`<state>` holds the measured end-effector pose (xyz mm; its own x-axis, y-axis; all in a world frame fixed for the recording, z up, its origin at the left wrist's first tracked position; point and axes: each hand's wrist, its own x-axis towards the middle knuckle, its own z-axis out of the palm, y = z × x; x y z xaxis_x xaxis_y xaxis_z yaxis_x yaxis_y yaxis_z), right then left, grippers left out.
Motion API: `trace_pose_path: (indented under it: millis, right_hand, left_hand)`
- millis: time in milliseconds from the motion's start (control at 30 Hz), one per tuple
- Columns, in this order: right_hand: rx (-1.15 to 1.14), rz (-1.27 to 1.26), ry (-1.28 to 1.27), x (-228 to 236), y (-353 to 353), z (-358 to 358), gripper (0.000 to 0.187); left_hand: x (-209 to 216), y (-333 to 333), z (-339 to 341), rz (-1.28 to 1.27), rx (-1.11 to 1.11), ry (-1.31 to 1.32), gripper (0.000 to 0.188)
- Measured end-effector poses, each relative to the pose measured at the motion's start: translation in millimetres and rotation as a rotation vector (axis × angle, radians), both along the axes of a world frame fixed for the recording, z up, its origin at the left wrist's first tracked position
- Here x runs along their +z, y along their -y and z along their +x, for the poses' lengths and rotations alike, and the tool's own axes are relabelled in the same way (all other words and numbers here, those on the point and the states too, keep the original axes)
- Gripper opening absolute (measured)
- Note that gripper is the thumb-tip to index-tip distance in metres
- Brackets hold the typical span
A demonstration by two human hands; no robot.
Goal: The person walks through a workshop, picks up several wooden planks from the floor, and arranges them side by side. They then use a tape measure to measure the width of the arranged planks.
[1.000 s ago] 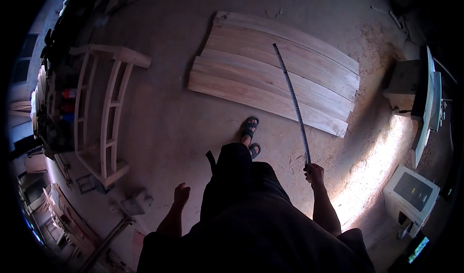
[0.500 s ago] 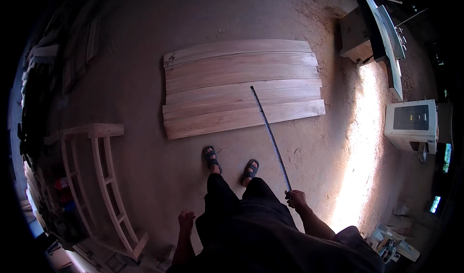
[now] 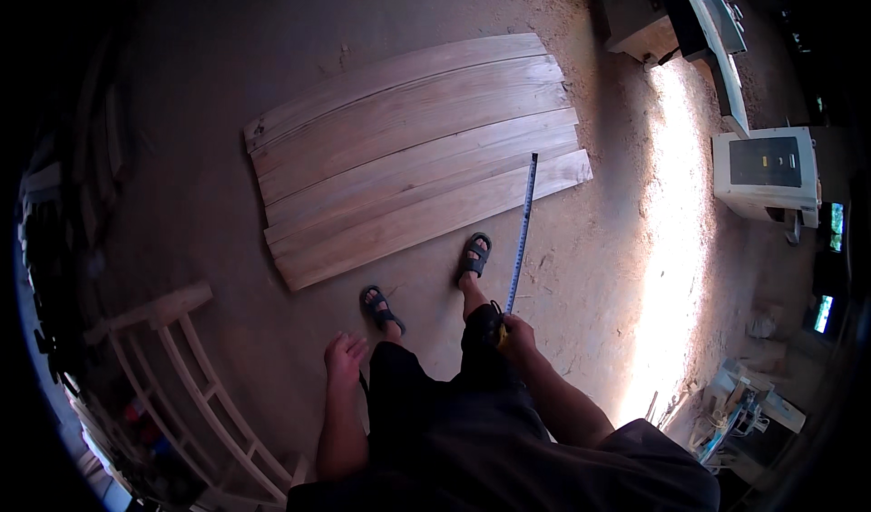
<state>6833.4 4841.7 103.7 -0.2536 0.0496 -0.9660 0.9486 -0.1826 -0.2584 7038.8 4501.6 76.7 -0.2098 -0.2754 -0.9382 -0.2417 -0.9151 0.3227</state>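
Observation:
My right hand grips a tape measure with a dark and yellow case. Its long blade sticks out stiffly ahead, and the tip overlaps the right end of the nearest plank in the view. Whether the tip touches the wood I cannot tell. Several pale wooden planks lie side by side on the floor ahead of my feet, their right ends uneven. My left hand hangs beside my left leg with its fingers apart, holding nothing.
A slatted wooden frame stands at the lower left. At the right are a machine with a long table and a pale box-shaped unit. Sawdust and a bright strip of light run along the floor. Cluttered tools sit lower right.
My right foot has stepped forward, nearer the planks. My right hand moved left and forward, the blade swung rightward and shows shorter. My left hand rose, its fingers opening. The view turned.

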Motion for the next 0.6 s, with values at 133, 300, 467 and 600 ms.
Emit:
trace_pose_path:
  millis: [133, 300, 467, 600]
  right_hand:
    - [-0.157, -0.043, 0.091, -128, 30, -61, 0.022]
    - [-0.373, 0.171, 0.113, -342, 72, -124, 0.026]
    - [-0.107, 0.67, -0.075, -483, 98, -169, 0.039]
    - [-0.109, 0.802, -0.226, -555, 91, -171, 0.025]
  left_hand:
    - [-96, -27, -64, 0.167, 0.164, -0.023, 0.047]
    - [-274, -58, -144, 0.295, 0.287, 0.017, 0.059]
    - [-441, -80, -194, 0.318, 0.412, 0.264, 0.065]
    - [-528, -77, -190, 0.405, 0.578, 0.254, 0.055]
